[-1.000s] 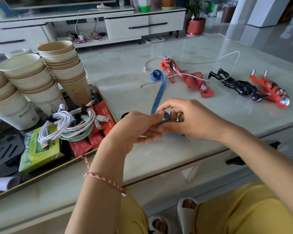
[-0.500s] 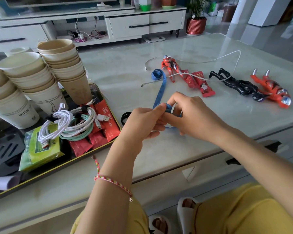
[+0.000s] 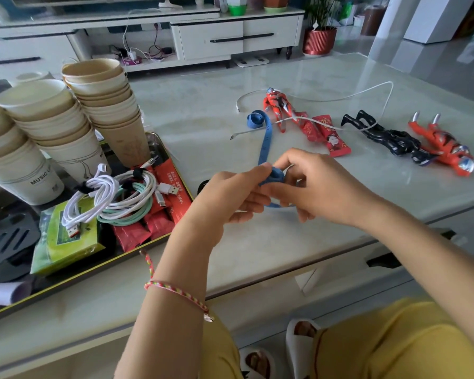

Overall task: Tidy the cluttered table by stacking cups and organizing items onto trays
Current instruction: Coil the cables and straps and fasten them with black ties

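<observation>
Since the roll has thickened over the last second and both hands have advanced along the strip, I judge the winding of the flat blue fabric measuring tape [image 3: 266, 138] to be well under way. My left hand [image 3: 230, 195] and right hand [image 3: 320, 187] hold the roll above the pale marble tabletop [image 3: 203, 119], fingers [image 3: 246, 176] clamped on it. The unwound length runs away from me across the tabletop to a curled far end.

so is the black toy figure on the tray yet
No, the black toy figure lies on the table, well to the right of the tray, beside a red figure.
</observation>
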`<act>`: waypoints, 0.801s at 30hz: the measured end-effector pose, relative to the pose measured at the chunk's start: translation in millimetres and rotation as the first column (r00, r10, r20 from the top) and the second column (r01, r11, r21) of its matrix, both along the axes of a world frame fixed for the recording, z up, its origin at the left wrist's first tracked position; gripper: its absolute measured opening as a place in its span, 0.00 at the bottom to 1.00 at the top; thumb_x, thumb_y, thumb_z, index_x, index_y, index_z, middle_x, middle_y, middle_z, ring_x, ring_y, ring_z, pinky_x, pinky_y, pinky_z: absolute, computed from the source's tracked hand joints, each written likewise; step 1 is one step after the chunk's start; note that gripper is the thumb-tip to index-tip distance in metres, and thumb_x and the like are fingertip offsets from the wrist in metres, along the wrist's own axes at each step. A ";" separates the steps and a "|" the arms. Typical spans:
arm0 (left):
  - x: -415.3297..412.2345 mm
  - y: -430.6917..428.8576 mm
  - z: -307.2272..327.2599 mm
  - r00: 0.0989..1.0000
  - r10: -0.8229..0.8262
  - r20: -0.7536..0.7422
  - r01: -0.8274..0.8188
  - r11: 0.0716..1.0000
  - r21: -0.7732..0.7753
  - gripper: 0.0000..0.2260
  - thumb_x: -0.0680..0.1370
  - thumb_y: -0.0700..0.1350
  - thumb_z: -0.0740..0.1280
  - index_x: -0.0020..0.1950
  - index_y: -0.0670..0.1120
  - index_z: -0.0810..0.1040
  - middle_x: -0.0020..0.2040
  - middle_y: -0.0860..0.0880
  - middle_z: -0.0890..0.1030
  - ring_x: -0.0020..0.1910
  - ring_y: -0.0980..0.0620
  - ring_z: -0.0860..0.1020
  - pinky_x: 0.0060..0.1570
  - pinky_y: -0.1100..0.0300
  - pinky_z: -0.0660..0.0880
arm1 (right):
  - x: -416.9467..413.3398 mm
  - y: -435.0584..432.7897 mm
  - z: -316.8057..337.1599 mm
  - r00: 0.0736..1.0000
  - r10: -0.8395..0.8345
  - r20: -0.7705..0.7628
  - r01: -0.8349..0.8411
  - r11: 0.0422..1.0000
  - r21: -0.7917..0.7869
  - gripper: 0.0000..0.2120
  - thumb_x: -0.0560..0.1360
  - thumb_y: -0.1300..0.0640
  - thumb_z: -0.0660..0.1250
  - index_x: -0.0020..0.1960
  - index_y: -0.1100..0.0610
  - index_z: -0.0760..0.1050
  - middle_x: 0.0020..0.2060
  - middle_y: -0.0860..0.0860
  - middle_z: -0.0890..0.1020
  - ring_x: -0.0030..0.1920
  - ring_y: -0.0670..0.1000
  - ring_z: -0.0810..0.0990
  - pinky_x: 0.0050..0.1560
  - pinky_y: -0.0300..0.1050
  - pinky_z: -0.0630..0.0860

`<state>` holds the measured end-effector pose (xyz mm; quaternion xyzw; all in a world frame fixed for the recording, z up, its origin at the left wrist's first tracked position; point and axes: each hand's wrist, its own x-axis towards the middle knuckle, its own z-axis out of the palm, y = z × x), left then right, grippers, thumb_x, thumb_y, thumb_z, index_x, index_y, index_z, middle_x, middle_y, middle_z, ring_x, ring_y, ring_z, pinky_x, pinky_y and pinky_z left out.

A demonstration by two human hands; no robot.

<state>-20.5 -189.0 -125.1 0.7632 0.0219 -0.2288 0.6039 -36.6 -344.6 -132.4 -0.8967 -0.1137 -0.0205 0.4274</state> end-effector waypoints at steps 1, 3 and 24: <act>-1.9 -4.1 -0.8 1.000 0.018 0.015 -0.018 1.000 -0.014 0.14 0.75 0.55 0.65 0.40 0.45 0.81 0.31 0.52 0.81 0.34 0.55 0.79 0.42 0.61 0.76 | -0.4 3.2 -2.6 0.997 -0.047 0.056 0.051 0.997 -0.057 0.13 0.68 0.46 0.69 0.43 0.55 0.72 0.25 0.48 0.77 0.21 0.43 0.72 0.24 0.37 0.67; -4.1 -9.8 -2.2 0.998 0.062 0.025 -0.061 0.997 -0.051 0.12 0.76 0.52 0.65 0.41 0.45 0.80 0.30 0.51 0.80 0.32 0.55 0.78 0.41 0.61 0.75 | -1.0 7.7 -5.5 0.986 -0.103 0.135 0.121 0.983 -0.135 0.14 0.67 0.44 0.69 0.42 0.55 0.71 0.25 0.45 0.75 0.24 0.42 0.72 0.26 0.37 0.63; 0.3 -0.9 -2.4 0.997 0.059 0.044 -0.057 0.997 -0.056 0.11 0.75 0.52 0.66 0.40 0.46 0.80 0.34 0.51 0.81 0.35 0.55 0.80 0.42 0.61 0.75 | 2.9 10.8 -5.3 0.987 -0.135 0.086 0.136 0.991 -0.009 0.15 0.65 0.49 0.74 0.42 0.56 0.72 0.33 0.49 0.78 0.25 0.42 0.74 0.30 0.43 0.75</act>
